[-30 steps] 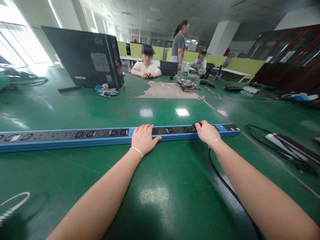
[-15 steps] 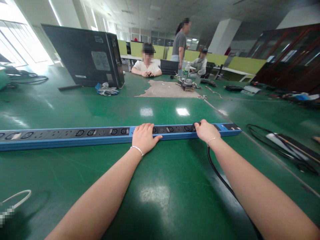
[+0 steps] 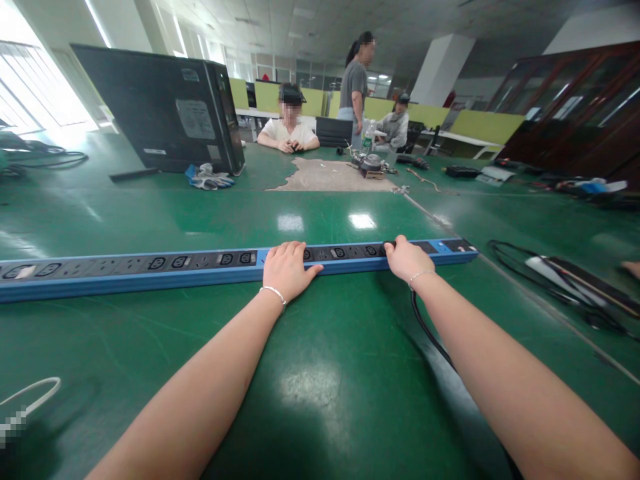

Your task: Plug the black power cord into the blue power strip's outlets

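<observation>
A long blue power strip (image 3: 125, 288) with black sockets lies across the green table, running out of view at the left. My left hand (image 3: 286, 268) grips it around the middle, fingers over its top and far edge, thumb along the near side. Farther right, my right hand (image 3: 406, 259) is closed on a black plug (image 3: 389, 247) at a socket near the strip's right end. The fingers cover most of the plug, so how deep it sits cannot be seen. Its black cord (image 3: 425, 325) hangs from under my wrist and runs toward me beneath the forearm.
A black computer tower (image 3: 160, 113) stands at the back left, with gloves (image 3: 209, 177) before it. Cables and a white-and-black device (image 3: 565, 283) lie at the right. A white loop (image 3: 37, 393) shows at the lower left. Several people are beyond the table, one seated opposite (image 3: 289, 130).
The view has shifted slightly, so background things sit a little farther left. Both hands keep their places on the strip and the plug; the right hand appears slightly lower over the socket.
</observation>
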The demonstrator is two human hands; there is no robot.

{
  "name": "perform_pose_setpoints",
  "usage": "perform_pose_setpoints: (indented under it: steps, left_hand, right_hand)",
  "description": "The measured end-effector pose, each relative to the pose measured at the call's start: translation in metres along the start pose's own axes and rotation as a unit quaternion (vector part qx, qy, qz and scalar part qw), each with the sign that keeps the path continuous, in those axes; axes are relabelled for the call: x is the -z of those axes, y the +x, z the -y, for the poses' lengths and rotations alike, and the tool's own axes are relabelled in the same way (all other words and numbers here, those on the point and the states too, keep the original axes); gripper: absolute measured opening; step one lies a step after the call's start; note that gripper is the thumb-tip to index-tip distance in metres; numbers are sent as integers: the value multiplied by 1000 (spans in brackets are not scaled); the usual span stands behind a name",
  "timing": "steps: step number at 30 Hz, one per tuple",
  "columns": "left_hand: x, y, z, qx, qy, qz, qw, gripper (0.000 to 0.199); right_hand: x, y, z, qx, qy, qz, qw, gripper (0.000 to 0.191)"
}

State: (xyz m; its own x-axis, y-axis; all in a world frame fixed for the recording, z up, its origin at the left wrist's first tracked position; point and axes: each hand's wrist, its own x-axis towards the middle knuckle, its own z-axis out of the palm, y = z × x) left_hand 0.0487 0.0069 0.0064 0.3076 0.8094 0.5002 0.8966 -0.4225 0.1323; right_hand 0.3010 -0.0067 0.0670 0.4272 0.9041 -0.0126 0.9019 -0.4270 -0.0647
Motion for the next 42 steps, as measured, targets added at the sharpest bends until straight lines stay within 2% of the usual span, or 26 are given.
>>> perform_pose_setpoints:
  steps: [5,10,21,26,29,31,33,34,36,39,42]
  left_hand:
    - [-1,0,1,3,3,5,1000,58]
    - [0,0,0,11,6,18,1000,59]
    - [1,0,0,13,6,21,1000,59]
    - [1,0,0,3,10,21,1000,59]
    - [1,0,1,1,10,21,1000,60]
    - [1,0,1,-2,8,19,1000,60]
    - [0,0,1,-4,8,17,1000,60]
    - [0,0,2,-5,7,17,1000,60]
    - [-1,0,2,-2,6,18,1000,61]
    - [-1,0,2,0,3,20,1000,62]
    - [-1,0,3,-3,0,22,1000,61]
  right_hand:
    - [1,9,-3,20,3,26,999,43]
    - [-5,1,-1,2,1,-14,1000,43]
    - [-6,1,-1,2,13,-12,1000,43]
    - [-8,-2,-1,3,18,-32,999,44]
    - [3,-3,-2,-3,27,-48,998,44]
    - [18,-5,-1,-9,40,-87,995,45]
    - [34,-9,2,10,55,-127,990,45]
    - [41,-13,6,30,62,-128,989,44]
    - [49,-21,17,89,71,-90,989,40]
    - [44,-32,43,168,105,-34,980,37]
    - [27,-34,70,177,158,13,971,33]
